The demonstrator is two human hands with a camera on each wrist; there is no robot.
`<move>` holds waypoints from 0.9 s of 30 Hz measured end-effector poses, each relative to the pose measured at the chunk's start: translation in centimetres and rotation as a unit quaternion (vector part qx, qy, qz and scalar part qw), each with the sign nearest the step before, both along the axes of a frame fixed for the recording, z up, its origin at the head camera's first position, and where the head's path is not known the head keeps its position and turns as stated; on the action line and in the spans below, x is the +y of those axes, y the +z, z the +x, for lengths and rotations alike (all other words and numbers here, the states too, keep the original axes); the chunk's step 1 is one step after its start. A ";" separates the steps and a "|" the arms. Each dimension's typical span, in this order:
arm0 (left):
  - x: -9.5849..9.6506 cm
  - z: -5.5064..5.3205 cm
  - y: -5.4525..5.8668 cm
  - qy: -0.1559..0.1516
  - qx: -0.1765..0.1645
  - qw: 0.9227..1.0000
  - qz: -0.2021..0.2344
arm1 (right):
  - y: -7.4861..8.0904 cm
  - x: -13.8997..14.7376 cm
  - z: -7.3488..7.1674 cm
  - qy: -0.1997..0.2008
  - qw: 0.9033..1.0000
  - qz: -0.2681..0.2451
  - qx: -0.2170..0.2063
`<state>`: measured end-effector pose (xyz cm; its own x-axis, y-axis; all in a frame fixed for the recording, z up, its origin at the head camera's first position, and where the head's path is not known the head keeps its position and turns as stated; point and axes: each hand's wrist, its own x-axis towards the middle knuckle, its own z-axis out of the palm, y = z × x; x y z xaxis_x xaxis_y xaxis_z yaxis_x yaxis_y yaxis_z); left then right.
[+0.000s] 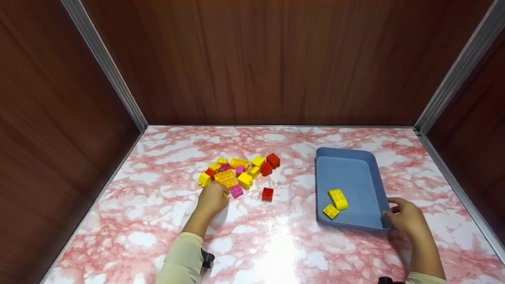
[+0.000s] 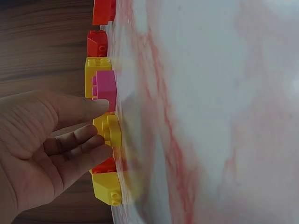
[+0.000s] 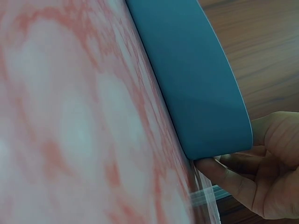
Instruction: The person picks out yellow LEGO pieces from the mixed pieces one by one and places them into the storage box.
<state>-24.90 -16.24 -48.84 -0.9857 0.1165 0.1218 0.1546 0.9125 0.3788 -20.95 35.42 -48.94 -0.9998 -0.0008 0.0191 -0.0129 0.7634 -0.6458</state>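
My left hand (image 1: 213,197) reaches down at the near edge of a pile of toy building bricks. In the left wrist view, its thumb and bent fingers (image 2: 100,154) are around a yellow brick (image 2: 112,130); whether they pinch it cannot be told. A pink brick (image 1: 236,191) lies just right of that hand, with orange bricks (image 1: 225,178) beyond it. My right hand (image 1: 408,217) grips the near right corner of a blue-grey tray (image 1: 349,169), thumb at the rim. Inside the tray lie a curved yellow brick (image 1: 338,199) and a square yellow brick (image 1: 331,212).
Farther back in the pile are more yellow bricks (image 1: 239,163) and red bricks (image 1: 273,160). A single red brick (image 1: 267,194) sits apart, between pile and tray. Wood-patterned panels (image 1: 276,63) enclose the marbled red-and-white tabletop (image 1: 158,228) at the back and sides.
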 end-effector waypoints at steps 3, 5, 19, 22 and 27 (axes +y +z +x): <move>-0.1 -0.2 -0.1 0.006 0.006 1.000 -0.008 | 0.0 -0.1 0.0 -0.003 1.000 -0.002 -0.004; -0.2 -0.2 -0.2 0.008 0.009 1.000 -0.017 | 0.1 -0.1 0.0 -0.005 1.000 -0.004 -0.011; 0.0 -0.1 -0.1 0.022 0.010 0.998 -0.050 | 0.0 -0.1 0.1 -0.002 1.000 -0.002 -0.009; 0.1 -0.1 0.0 0.029 0.006 0.998 -0.059 | -0.1 -0.1 0.1 0.000 1.000 0.000 -0.004; 0.3 -0.3 -0.3 0.012 0.013 0.998 -0.056 | -0.1 -0.1 0.1 0.000 1.000 -0.002 -0.005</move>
<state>-25.16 -15.99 -49.12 -0.9852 0.1065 0.1342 0.1399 0.9524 0.2710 -20.84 35.33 -49.00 -1.0000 -0.0011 0.0099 -0.0072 0.7605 -0.6493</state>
